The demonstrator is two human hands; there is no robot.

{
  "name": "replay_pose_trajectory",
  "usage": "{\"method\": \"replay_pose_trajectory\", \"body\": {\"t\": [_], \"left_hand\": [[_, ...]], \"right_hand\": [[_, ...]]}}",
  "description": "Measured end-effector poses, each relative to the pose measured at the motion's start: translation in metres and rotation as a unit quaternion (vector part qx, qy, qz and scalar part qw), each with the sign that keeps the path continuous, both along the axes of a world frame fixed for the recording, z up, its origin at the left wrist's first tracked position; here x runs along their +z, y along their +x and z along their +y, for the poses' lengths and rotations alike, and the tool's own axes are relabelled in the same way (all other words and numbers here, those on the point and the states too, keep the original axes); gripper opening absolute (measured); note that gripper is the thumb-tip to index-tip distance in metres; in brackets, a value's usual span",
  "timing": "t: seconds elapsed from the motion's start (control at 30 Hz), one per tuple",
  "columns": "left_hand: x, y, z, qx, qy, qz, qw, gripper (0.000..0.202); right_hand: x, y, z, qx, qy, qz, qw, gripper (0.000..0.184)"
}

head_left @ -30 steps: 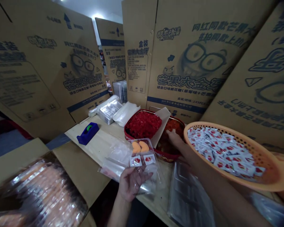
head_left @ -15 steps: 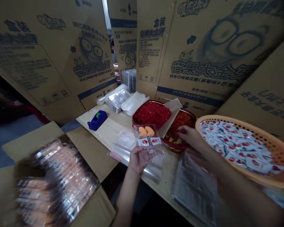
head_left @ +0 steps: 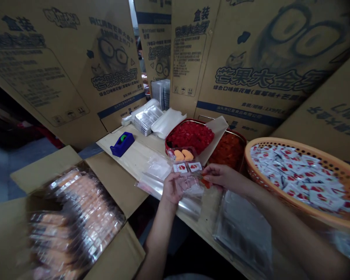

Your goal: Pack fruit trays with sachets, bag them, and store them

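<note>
Clear plastic tray (head_left: 189,182) hung between your hands, holding two orange sweets (head_left: 182,155) and two sachets (head_left: 188,167). At its left, your left hand (head_left: 170,189) clenched its edge. At its right, your right hand (head_left: 220,175) pinched a small orange piece (head_left: 205,181), having moved from above the orange-filled tray (head_left: 242,144). Tilting could have spilled the sachets; a weak pinch could have dropped the piece.

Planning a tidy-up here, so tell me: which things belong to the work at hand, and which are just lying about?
Being handled: left hand, right hand, clear plastic pack, orange sweets, white sachets.

Lying about: blue tape dispenser, stacked clear trays, orange basket of sachets, tray of red pieces, boxed packs.
</note>
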State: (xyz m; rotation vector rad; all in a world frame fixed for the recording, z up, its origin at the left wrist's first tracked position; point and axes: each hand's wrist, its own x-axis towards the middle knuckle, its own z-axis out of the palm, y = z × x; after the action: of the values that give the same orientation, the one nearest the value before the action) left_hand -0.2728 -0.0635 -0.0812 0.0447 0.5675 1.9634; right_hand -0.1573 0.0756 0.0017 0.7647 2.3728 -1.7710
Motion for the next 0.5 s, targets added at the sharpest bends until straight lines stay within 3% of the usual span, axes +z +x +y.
{"method": "replay_pose_trajectory", "body": {"t": [0.13,0.3,0.5], "left_hand": [[-0.001,0.000,0.001,0.002,0.009,-0.007,1.000,0.039],[-0.002,-0.001,0.001,0.008,-0.009,-0.016,1.000,0.042],[0.001,-0.001,0.002,-0.006,0.013,-0.027,1.000,0.040]], "right_hand": [[-0.006,-0.001,0.003,0.008,-0.017,0.016,1.000,0.032],[-0.009,-0.001,0.002,-0.039,-0.031,0.021,0.999,0.037],[0.003,-0.007,-0.007,-0.011,-0.036,0.041,0.998,0.038]]}}
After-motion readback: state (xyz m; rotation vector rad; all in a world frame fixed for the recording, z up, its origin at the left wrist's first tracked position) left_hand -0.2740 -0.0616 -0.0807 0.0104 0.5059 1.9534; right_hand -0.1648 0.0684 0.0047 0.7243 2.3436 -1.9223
